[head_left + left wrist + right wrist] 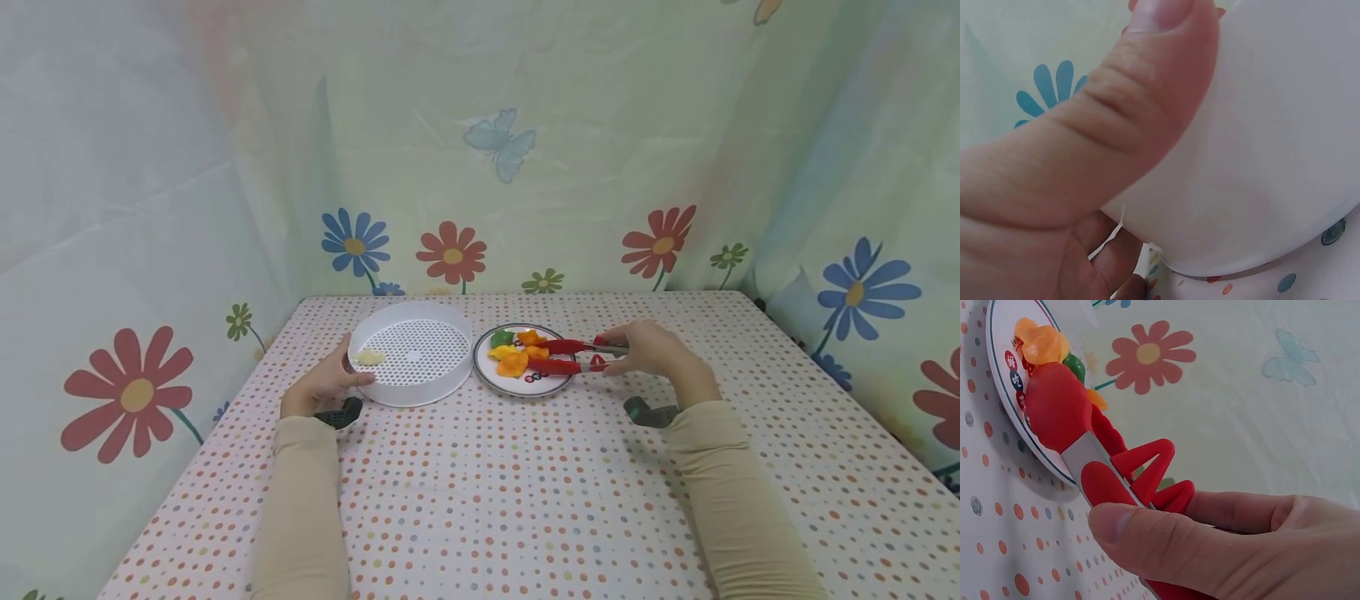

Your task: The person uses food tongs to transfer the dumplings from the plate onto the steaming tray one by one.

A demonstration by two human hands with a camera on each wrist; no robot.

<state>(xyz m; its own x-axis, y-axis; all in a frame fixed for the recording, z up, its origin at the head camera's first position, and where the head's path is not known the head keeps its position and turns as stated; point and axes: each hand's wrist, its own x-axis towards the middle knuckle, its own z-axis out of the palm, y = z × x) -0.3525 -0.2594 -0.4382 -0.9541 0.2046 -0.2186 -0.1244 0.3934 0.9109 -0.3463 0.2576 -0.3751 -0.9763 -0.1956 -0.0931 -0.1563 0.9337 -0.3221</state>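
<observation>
My left hand (pixel 321 383) grips the side of a round white steamer basket (pixel 420 393) with a perforated floor, the thumb lying along its outer wall in the left wrist view. Inside the basket, near that hand, rests a pale yellow, dumpling-like piece (pixel 370 357). Between thumb and fingers, my right hand (pixel 656 352) holds red-tipped tongs (pixel 1060 406). Their two tips are spread apart over the right half of a white plate (pixel 495 382) with a dark rim. On the plate sit several orange and yellow pieces (pixel 513 364) and a green piece (pixel 502 337); the tong tips partly hide some.
A dotted cloth covers the table (pixel 465 500). Basket and plate stand side by side near its back edge. Behind and at both sides hangs a floral curtain (pixel 585 167). Each wrist carries a dark device (pixel 649 412).
</observation>
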